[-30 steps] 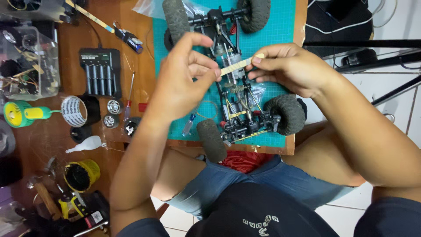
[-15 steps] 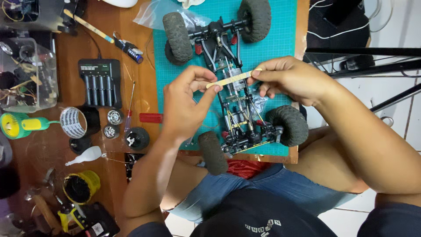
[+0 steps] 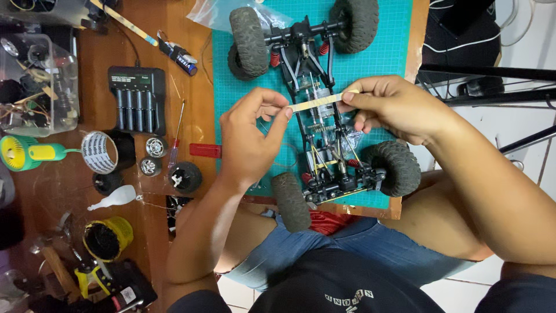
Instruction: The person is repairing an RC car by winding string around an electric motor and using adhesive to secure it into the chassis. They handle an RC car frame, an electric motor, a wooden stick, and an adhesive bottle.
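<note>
Both hands pinching a thin tan strip: left hand at 9 o'clock, right hand at 3, stretched over my bare black crawler chassis on the teal cutting mat. Strip's not stuck down yet, I'd say.

One head cam only, looking almost straight down from above the person's lap, pretty close in. It's taking in the bench, the teal cutting mat and both forearms; no 2nd view to be overlapping with.

Matt rubber tyres, glossy wooden table, matt paper strip
</note>
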